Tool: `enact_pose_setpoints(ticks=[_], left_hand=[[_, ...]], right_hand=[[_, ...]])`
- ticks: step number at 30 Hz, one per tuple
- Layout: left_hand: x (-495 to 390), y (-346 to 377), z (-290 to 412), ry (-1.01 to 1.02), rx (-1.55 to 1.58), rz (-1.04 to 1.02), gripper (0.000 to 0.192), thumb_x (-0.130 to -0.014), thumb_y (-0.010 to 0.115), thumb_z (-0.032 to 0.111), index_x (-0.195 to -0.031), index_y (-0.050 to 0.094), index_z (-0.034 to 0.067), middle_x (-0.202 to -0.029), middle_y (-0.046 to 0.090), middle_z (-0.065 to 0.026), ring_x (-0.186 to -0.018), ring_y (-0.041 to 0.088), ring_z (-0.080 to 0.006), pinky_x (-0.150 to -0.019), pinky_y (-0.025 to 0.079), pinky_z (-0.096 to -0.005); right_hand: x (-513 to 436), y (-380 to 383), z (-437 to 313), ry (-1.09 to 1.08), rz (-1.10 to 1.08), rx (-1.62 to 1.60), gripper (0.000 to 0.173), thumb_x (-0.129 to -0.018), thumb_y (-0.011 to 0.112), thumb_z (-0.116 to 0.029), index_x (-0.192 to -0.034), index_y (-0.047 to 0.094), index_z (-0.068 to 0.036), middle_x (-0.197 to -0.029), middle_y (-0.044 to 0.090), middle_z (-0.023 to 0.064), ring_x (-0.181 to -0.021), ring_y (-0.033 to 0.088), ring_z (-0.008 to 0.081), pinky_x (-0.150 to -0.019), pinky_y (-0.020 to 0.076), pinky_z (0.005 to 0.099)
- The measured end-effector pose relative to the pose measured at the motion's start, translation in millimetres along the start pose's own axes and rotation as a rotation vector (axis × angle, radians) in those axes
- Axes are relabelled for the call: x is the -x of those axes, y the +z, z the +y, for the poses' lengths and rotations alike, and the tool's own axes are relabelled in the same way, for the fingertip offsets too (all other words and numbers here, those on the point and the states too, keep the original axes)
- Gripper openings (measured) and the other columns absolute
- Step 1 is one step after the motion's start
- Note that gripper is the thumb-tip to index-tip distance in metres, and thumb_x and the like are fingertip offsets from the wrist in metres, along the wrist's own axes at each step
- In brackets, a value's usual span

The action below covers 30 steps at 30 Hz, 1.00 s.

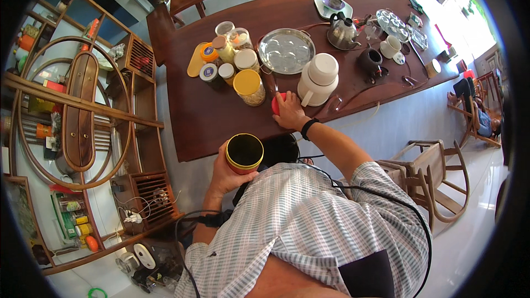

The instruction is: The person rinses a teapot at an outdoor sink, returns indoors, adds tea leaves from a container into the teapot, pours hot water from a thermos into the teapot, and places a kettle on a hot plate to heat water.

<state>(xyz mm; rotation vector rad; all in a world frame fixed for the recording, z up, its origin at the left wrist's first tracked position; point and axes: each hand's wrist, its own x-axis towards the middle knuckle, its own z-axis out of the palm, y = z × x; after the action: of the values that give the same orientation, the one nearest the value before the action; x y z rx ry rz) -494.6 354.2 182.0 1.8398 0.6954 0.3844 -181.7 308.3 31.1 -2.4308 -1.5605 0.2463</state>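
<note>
My left hand (pixel 223 176) grips a round tin canister (pixel 244 169) near the table's front edge. Its top is uncovered, showing a gold rim and a dark interior; I cannot tell what is inside. On the table, my right hand (pixel 291 112) has its fingers over a small red round object (pixel 278 104), perhaps a lid, partly hidden by them. Just beyond that hand stands a cream thermos jug (pixel 319 80). To its left is a clear jar with a yellow lid (pixel 249 87).
Several lidded jars (pixel 247 60) cluster behind. A round metal tray (pixel 287 51), a steel kettle (pixel 343 33) and a dark teapot (pixel 369 60) stand on the wooden table (pixel 198 120). Wooden shelving (pixel 145 145) is at left, a wooden chair (pixel 430 165) at right. A person (pixel 482 118) sits farther off.
</note>
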Motion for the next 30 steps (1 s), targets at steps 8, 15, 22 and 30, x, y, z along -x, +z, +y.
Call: enact_pose_setpoints(ticks=[8, 15, 22, 30], left_hand=[[-7.3, -24.6, -14.8, 0.071, 0.019, -0.030, 0.114, -0.057, 0.106, 0.020, -0.151, 0.042, 0.007, -0.143, 0.061, -0.0119, -0.134, 0.061, -0.0272, -0.117, 0.048, -0.0421], [-32.9, -26.5, -6.0, 0.167, -0.032, -0.125, 0.114, -0.059, 0.106, 0.024, -0.151, 0.042, 0.007, -0.141, 0.062, -0.0140, -0.133, 0.062, -0.0301, -0.116, 0.049, -0.0440], [-57.5, -16.0, -12.1, 0.279, -0.089, -0.098, 0.110, -0.063, 0.105, 0.027, -0.150, 0.042, 0.005, -0.141, 0.062, -0.0146, -0.131, 0.063, -0.0313, -0.113, 0.051, -0.0439], [-85.6, 9.1, -3.8, 0.301, -0.069, -0.216, 0.114, -0.059, 0.104, 0.028, -0.150, 0.042, 0.000, -0.142, 0.060, -0.0198, -0.132, 0.062, -0.0361, -0.111, 0.052, -0.0457]], right_hand=[[-25.4, 27.6, -9.6, 0.128, 0.194, 0.210, 0.090, -0.087, 0.081, -0.042, -0.150, 0.045, 0.011, -0.152, 0.044, 0.0404, -0.143, 0.043, 0.0527, -0.120, 0.0357, 0.0548], [-20.0, -1.3, -16.8, 0.105, 0.140, 0.203, 0.081, -0.090, 0.078, -0.040, -0.147, 0.050, 0.009, -0.152, 0.047, 0.0396, -0.143, 0.045, 0.0522, -0.121, 0.0355, 0.0550], [30.9, -122.0, -58.7, -0.061, 0.318, -0.415, 0.029, -0.093, 0.076, -0.023, -0.109, 0.070, 0.000, -0.106, 0.070, 0.0236, -0.102, 0.069, 0.0400, -0.087, 0.0561, 0.0487], [67.5, -182.6, -97.0, -0.486, -0.222, -0.436, 0.029, -0.084, 0.076, -0.012, -0.107, 0.070, 0.005, -0.099, 0.074, 0.0232, -0.097, 0.073, 0.0421, -0.085, 0.0585, 0.0497]])
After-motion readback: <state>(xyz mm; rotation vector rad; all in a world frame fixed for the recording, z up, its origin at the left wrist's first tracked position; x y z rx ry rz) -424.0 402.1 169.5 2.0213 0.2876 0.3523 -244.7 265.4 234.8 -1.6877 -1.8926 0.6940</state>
